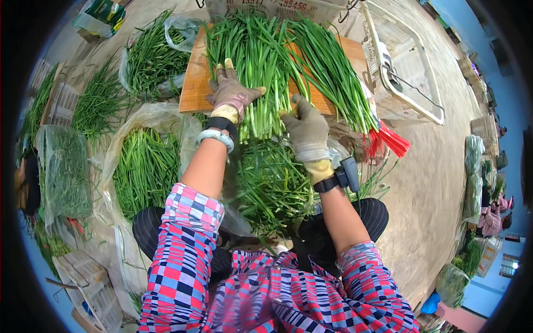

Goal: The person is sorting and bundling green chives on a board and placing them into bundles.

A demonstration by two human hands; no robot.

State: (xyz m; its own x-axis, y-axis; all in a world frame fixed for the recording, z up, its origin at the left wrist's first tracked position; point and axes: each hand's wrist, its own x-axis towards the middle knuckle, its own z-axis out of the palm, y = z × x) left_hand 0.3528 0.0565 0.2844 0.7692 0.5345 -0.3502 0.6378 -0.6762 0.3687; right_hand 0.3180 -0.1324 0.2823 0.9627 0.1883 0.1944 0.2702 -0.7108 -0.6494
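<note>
At far left lies a plastic-wrapped bundle of greens (65, 175); beside it, a clear bag (112, 158) stands open around more greens (145, 172). My gloved left hand (233, 91) rests open, fingers splayed, on a large bunch of green stalks (261, 61) laid across a wooden board (194, 83) ahead of me, pale ends toward me. Below the board sits a heap of loose greens (272, 186). My gloved right hand (308, 130) is at the bunch's lower right, fingers partly curled; I cannot tell whether they grip any stalks. Farther right, a second bunch (330, 66) slants across the board, its ends beside red strips (390, 140), a white crate (402, 102) beyond.
</note>
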